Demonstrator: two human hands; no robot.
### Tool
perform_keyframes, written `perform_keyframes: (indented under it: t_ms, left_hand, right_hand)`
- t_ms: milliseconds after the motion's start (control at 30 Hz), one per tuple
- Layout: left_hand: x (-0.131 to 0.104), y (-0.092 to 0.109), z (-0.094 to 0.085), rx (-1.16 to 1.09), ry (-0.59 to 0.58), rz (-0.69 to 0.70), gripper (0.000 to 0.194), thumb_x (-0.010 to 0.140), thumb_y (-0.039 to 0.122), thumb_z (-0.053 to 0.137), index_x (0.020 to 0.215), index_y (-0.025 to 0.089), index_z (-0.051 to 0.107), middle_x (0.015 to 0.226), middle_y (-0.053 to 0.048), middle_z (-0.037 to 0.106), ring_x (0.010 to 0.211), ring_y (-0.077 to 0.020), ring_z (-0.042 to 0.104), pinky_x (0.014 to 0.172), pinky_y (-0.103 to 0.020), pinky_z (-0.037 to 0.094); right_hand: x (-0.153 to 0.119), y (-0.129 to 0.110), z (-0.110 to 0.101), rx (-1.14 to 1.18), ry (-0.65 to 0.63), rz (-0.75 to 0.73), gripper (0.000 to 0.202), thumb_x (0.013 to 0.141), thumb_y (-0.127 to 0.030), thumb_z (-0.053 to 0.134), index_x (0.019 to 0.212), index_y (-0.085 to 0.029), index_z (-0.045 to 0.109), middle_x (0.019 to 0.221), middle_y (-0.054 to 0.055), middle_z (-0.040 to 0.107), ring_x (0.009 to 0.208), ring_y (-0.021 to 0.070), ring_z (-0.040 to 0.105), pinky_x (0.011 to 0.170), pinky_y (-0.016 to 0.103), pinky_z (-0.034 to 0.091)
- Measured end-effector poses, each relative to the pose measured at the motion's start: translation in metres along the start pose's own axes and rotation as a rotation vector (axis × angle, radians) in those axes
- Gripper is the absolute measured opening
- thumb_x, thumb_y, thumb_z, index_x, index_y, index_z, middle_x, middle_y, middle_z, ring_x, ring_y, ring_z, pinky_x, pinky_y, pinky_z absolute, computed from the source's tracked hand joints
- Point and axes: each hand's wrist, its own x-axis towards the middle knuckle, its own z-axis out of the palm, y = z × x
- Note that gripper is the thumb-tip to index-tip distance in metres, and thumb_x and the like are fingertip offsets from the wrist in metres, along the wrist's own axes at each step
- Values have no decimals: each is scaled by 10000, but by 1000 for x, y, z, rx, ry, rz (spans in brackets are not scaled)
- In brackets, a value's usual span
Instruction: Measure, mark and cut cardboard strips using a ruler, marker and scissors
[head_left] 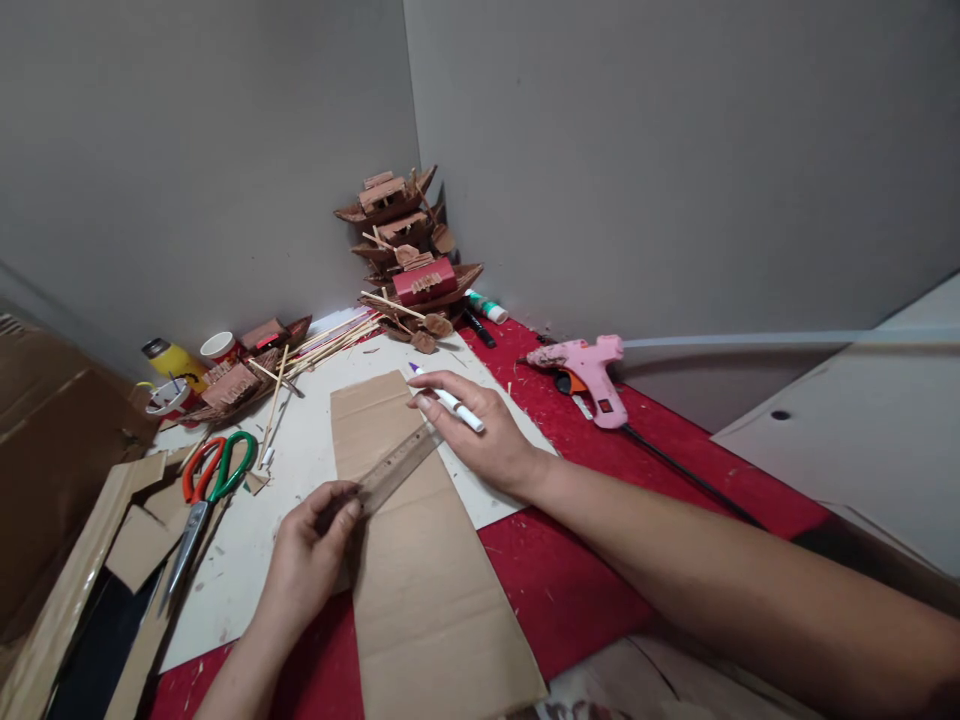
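Note:
A long brown cardboard piece lies over a white sheet and the red table covering. Slanted across the cardboard is a wooden ruler. My left hand grips its lower left end, thumb on top. At the ruler's upper right end, my right hand holds a white pen with a purple tip between thumb and fingers, above the cardboard's right edge.
Scissors and cardboard scraps lie left. Model boats are stacked in the back corner, beside thin sticks. Cups and a yellow bottle stand back left. A pink glue gun with a cord is right.

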Motion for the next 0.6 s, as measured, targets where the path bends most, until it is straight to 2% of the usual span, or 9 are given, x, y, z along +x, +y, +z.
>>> perform_keyframes:
  t_ms: [67, 133, 200, 300, 367, 467, 600]
  left_hand:
    - [4, -3, -6, -83, 16, -50, 355, 811, 443, 635, 1036, 168, 659, 641, 11, 593, 590, -133, 511, 561, -253, 388]
    - [8, -4, -14, -159, 21, -86, 436, 816, 467, 625, 1122, 157, 636, 569, 36, 538, 517, -110, 464, 507, -233, 354]
    - [14, -2, -20, -214, 19, -106, 504, 783, 486, 656, 1157, 149, 621, 608, 20, 573, 528, -109, 497, 516, -232, 383]
    - [32, 6, -25, -218, 9, -112, 554, 680, 487, 750, 1087, 129, 636, 683, -6, 622, 534, -112, 545, 531, -250, 437]
    - [51, 11, -23, -165, 3, -90, 525, 667, 466, 773, 1046, 130, 634, 696, 7, 620, 535, -108, 559, 539, -255, 461]
    - [78, 14, -13, -1, 10, -40, 341, 825, 419, 666, 1024, 147, 618, 748, 12, 625, 592, -112, 583, 588, -280, 502]
    - [90, 19, -4, 340, 106, 71, 252, 896, 391, 583, 974, 158, 636, 934, -44, 658, 804, -170, 627, 752, -367, 513]
  right_hand:
    - [5, 3, -5, -64, 59, -26, 180, 906, -261, 568, 1076, -243, 624, 1012, 44, 695, 962, 217, 645, 879, 388, 467]
    - [10, 7, -9, -72, 115, -13, 191, 900, -263, 578, 1087, -246, 612, 996, 44, 701, 949, 216, 650, 867, 390, 476]
    - [13, 10, -10, -56, 146, -6, 196, 898, -262, 576, 1092, -250, 601, 1008, 45, 698, 942, 213, 655, 851, 387, 487]
    - [16, 16, -9, -92, 145, -15, 198, 891, -242, 569, 1087, -251, 596, 1012, 47, 695, 955, 216, 652, 856, 389, 484]
    - [16, 21, -6, -170, 97, -22, 227, 887, -221, 562, 1112, -244, 587, 1009, 54, 698, 964, 221, 645, 875, 394, 471]
    - [19, 30, 0, -284, 10, -52, 268, 855, -183, 592, 1121, -217, 594, 1026, 79, 695, 978, 239, 623, 891, 407, 446]
    - [30, 43, 9, -357, -144, -110, 298, 783, -137, 665, 1071, -203, 636, 995, 86, 702, 944, 253, 609, 872, 411, 428]
